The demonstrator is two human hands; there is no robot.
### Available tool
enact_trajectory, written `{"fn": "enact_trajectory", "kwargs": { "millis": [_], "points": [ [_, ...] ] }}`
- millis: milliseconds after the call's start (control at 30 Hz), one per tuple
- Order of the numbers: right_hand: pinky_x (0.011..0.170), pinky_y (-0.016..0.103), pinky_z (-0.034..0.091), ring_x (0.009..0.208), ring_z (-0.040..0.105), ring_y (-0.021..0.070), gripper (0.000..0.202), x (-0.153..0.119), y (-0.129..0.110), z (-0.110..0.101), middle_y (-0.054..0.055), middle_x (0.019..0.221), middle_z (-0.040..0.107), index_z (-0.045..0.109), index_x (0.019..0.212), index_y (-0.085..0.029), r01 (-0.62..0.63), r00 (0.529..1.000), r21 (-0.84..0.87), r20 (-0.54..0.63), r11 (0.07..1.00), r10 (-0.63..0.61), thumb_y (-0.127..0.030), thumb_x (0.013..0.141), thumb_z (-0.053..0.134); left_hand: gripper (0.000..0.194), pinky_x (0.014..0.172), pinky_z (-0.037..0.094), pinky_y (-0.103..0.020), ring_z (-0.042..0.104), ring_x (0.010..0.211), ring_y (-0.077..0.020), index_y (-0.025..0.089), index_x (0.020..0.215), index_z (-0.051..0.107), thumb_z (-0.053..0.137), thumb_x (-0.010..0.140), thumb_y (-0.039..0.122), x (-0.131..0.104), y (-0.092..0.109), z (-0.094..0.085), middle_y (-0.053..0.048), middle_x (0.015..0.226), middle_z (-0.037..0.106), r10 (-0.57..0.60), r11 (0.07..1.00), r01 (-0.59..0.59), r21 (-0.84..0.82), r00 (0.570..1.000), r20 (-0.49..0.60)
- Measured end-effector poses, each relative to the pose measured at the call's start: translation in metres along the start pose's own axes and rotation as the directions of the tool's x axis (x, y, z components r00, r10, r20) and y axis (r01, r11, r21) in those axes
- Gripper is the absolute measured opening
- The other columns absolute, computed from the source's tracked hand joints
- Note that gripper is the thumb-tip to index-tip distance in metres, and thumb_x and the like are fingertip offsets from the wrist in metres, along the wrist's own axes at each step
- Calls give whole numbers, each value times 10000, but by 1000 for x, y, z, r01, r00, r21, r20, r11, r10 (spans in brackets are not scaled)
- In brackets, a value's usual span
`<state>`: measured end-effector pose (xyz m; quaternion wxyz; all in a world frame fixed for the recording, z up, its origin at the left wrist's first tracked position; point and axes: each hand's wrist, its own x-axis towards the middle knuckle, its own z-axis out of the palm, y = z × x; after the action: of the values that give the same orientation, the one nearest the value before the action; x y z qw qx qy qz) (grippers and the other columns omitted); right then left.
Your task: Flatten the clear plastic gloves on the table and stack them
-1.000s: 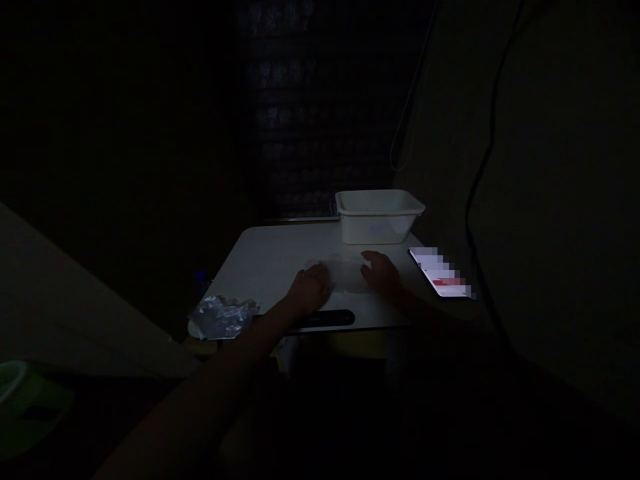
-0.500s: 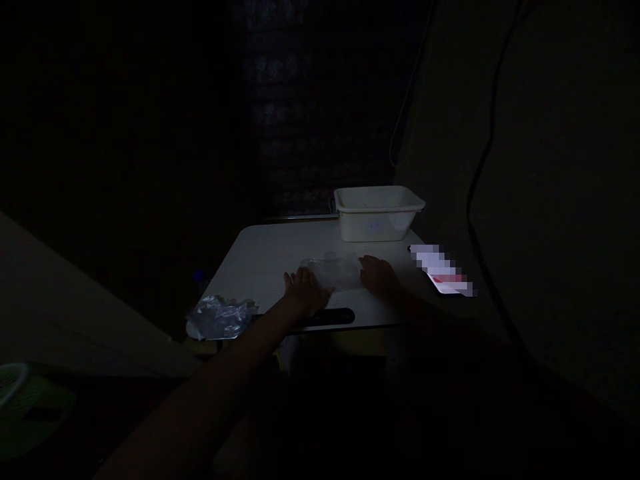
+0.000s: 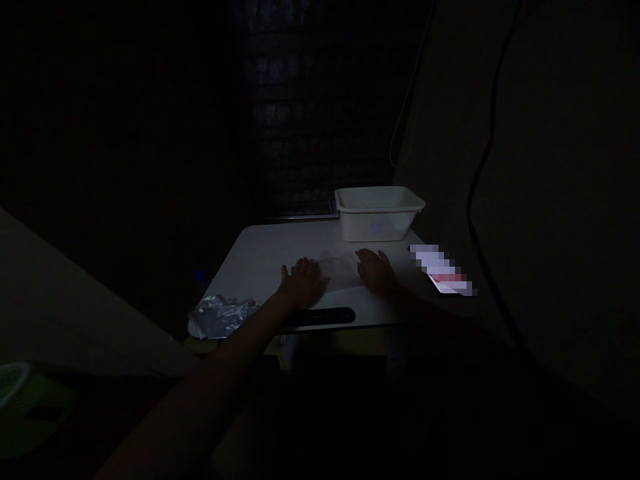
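Note:
A clear plastic bag (image 3: 338, 272) lies spread on the white table (image 3: 267, 250), its details dim in the low light. My left hand (image 3: 303, 283) rests flat on the bag's left side, fingers stretched out and a little apart. At the bag's right edge is my right hand (image 3: 375, 272), laid down with its fingers extended. Just below the hands a dark slot (image 3: 323, 316) runs along the table's near edge, partly covered by my left forearm.
A white plastic tub (image 3: 377, 223) stands at the back right of the table. Crumpled clear plastic (image 3: 223, 317) lies at the front left corner. A lit, blurred screen (image 3: 440, 270) is at the right edge. A green basket (image 3: 35, 407) sits low at left.
My left hand has shifted slightly left and now lies flatter, fingers more extended. The bag looks smoother and more spread out. My right hand has barely moved, its fingers opening a little.

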<state>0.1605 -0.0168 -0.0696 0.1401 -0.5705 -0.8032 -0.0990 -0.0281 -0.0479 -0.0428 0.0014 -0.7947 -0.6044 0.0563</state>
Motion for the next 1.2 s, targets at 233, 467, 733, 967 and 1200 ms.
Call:
{"fn": "enact_trajectory", "kwargs": {
  "millis": [233, 467, 733, 967, 1200],
  "points": [
    [949, 317, 237, 1137, 348, 178, 419, 14, -30, 8, 115, 1214, 437, 411, 1163, -62, 266, 963, 52, 19, 962, -268, -196, 806, 236, 495, 959, 159, -431, 157, 1224, -195, 91, 1271, 202, 111, 842, 321, 14, 4, 10, -114, 1335, 211, 83, 996, -86, -38, 993, -80],
    [931, 409, 248, 1171, 298, 202, 481, 12, -32, 23, 130, 1268, 363, 361, 1200, -79, 259, 961, 63, 86, 964, -264, -338, 836, 183, 599, 946, 137, -483, 84, 1235, -232, 43, 1279, 160, 91, 821, 423, 16, 2, 22, -141, 1345, 152, 52, 999, -52, 1, 999, 10],
    [925, 490, 211, 1194, 253, 218, 528, 6, -28, 19, 108, 1307, 297, 316, 1230, -130, 156, 977, 10, 148, 988, -156, -427, 823, 160, 664, 924, 137, -509, 83, 1233, -256, 54, 1285, 148, 105, 794, 500, 15, -1, 22, -164, 1346, 125, 3, 1000, -3, 31, 1000, 15],
    [915, 527, 191, 1193, 250, 223, 533, 6, -28, 16, 117, 1309, 288, 307, 1232, -117, 131, 977, 13, 169, 991, -131, -424, 823, 159, 681, 922, 143, -501, 75, 1233, -259, 63, 1286, 145, 77, 786, 520, 14, -1, 21, -158, 1348, 127, 4, 999, -5, 33, 1000, 13],
    [915, 540, 167, 1186, 261, 229, 526, 3, -18, 17, 124, 1301, 305, 318, 1223, -120, 75, 986, 5, 148, 997, -75, -430, 819, 189, 685, 918, 144, -508, 66, 1230, -278, 52, 1287, 134, 71, 788, 517, 14, 0, 20, -158, 1349, 122, 3, 999, -4, 54, 1000, 26]
  ]
}}
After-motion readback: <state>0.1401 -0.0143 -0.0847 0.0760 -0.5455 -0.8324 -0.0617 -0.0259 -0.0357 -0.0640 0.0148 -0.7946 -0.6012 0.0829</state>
